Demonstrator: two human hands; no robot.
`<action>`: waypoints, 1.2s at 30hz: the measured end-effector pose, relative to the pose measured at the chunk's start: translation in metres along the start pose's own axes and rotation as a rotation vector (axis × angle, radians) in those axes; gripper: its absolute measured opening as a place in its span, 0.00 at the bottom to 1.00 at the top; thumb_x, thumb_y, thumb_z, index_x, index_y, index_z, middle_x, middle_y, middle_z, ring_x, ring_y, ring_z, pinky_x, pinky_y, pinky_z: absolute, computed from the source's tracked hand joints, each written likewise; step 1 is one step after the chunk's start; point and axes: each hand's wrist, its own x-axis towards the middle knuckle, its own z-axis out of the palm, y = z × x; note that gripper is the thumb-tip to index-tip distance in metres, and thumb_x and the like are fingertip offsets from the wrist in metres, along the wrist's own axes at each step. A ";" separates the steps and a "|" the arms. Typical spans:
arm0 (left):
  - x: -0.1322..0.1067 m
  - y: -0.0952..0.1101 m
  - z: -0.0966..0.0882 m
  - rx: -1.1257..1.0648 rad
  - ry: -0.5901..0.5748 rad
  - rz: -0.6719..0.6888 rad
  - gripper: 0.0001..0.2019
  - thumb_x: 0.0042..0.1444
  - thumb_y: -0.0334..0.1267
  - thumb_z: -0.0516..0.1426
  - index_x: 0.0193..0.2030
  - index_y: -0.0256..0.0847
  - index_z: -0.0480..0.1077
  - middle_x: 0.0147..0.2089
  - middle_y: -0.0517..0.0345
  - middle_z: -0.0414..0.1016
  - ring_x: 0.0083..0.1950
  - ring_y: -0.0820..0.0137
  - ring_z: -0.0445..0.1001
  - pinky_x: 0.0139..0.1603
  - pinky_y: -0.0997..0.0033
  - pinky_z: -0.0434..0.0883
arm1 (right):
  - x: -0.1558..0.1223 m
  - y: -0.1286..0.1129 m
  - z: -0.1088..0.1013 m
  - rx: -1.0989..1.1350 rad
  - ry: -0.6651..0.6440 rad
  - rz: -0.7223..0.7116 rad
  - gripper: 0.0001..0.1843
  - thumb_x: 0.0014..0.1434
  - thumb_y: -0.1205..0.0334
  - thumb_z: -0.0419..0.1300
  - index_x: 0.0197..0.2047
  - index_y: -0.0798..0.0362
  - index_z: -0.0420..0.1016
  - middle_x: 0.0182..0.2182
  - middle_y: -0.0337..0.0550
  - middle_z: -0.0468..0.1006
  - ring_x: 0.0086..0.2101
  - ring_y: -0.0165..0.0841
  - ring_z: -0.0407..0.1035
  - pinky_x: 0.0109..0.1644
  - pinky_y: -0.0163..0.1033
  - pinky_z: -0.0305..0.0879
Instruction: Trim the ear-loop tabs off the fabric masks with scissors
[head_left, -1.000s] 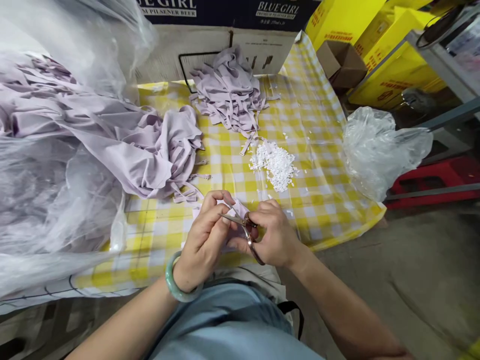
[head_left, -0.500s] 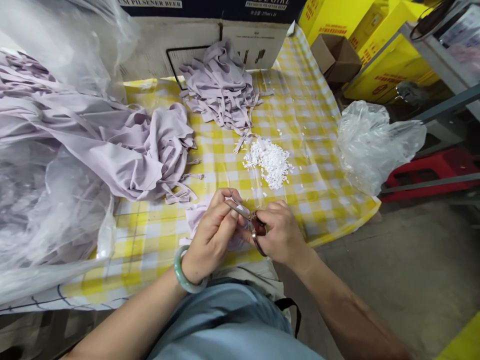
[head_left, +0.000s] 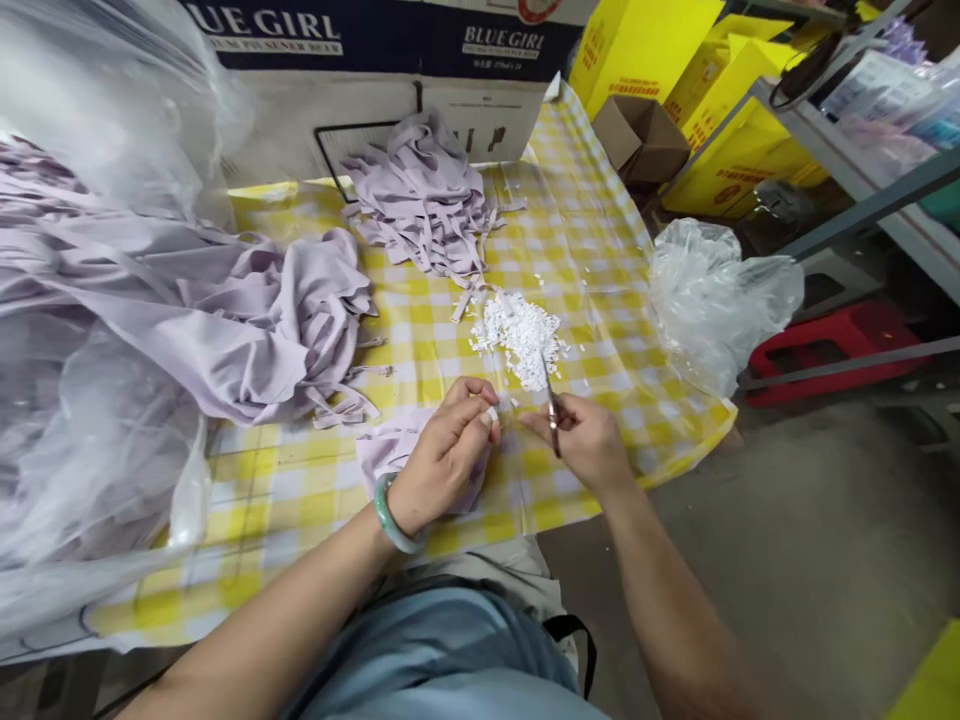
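My right hand (head_left: 596,440) grips a pair of scissors (head_left: 553,420), whose blades point away from me to the near edge of a heap of small white pieces (head_left: 517,330). Closed and curled, my left hand (head_left: 454,445) pinches part of a lilac fabric piece (head_left: 386,450) that spreads beneath it on the table; the pinched part is mostly hidden. Something white shows at the thumb tip. A green bangle (head_left: 391,515) circles the left wrist.
A large lilac fabric pile (head_left: 247,310) and clear plastic bags (head_left: 90,440) fill the left side. Another lilac pile (head_left: 427,200) lies before a beer carton (head_left: 360,90). A clear bag (head_left: 712,300) hangs at the right edge of the checked tablecloth (head_left: 592,330), near a metal rack (head_left: 862,170).
The scissors have left my left fingers and swung right, now pointing forward to the white heap. The left hand keeps its pinch. The head view has shifted slightly.
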 end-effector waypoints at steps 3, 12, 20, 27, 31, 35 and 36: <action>-0.022 0.017 -0.016 0.159 -0.261 0.072 0.11 0.66 0.34 0.50 0.33 0.38 0.69 0.50 0.46 0.70 0.53 0.65 0.70 0.56 0.65 0.69 | -0.002 0.006 0.003 0.085 0.010 -0.069 0.19 0.55 0.44 0.63 0.38 0.50 0.66 0.29 0.36 0.69 0.28 0.30 0.64 0.37 0.37 0.64; -0.056 -0.028 -0.113 0.816 0.058 0.034 0.11 0.60 0.28 0.49 0.43 0.35 0.72 0.50 0.42 0.70 0.51 0.58 0.68 0.53 0.51 0.69 | -0.020 -0.022 0.048 0.146 0.030 -0.275 0.19 0.56 0.53 0.66 0.46 0.48 0.63 0.43 0.45 0.72 0.42 0.36 0.68 0.50 0.46 0.67; -0.033 -0.036 -0.094 0.735 -0.021 0.192 0.07 0.61 0.29 0.51 0.34 0.38 0.69 0.42 0.47 0.72 0.44 0.62 0.68 0.47 0.60 0.69 | -0.017 -0.076 0.066 0.266 -0.031 -0.301 0.13 0.53 0.59 0.66 0.38 0.50 0.67 0.36 0.43 0.76 0.38 0.35 0.70 0.45 0.41 0.68; -0.056 0.017 -0.101 0.248 0.218 -0.073 0.01 0.57 0.32 0.54 0.35 0.40 0.64 0.32 0.59 0.69 0.31 0.72 0.65 0.32 0.72 0.62 | -0.016 -0.089 0.097 0.562 -0.289 -0.136 0.13 0.49 0.61 0.63 0.36 0.50 0.64 0.33 0.38 0.74 0.32 0.31 0.68 0.38 0.36 0.66; -0.067 0.026 -0.115 -0.231 -0.132 -0.419 0.11 0.61 0.42 0.51 0.34 0.38 0.70 0.29 0.59 0.66 0.28 0.72 0.59 0.29 0.72 0.59 | 0.003 -0.095 0.072 0.745 -0.474 -0.192 0.13 0.50 0.60 0.63 0.36 0.50 0.63 0.31 0.37 0.70 0.30 0.29 0.65 0.33 0.34 0.62; -0.071 0.023 -0.114 -0.492 -0.195 -0.481 0.17 0.64 0.45 0.50 0.29 0.37 0.72 0.27 0.59 0.63 0.28 0.73 0.57 0.31 0.72 0.60 | 0.020 -0.105 0.045 0.764 -0.637 -0.248 0.14 0.49 0.55 0.64 0.36 0.49 0.65 0.31 0.38 0.67 0.30 0.30 0.63 0.32 0.35 0.61; -0.072 0.023 -0.111 -0.547 -0.162 -0.499 0.15 0.63 0.44 0.53 0.30 0.37 0.73 0.28 0.58 0.65 0.29 0.73 0.59 0.32 0.73 0.61 | 0.022 -0.107 0.042 0.765 -0.671 -0.243 0.15 0.49 0.53 0.65 0.36 0.49 0.65 0.31 0.38 0.66 0.29 0.31 0.62 0.31 0.35 0.61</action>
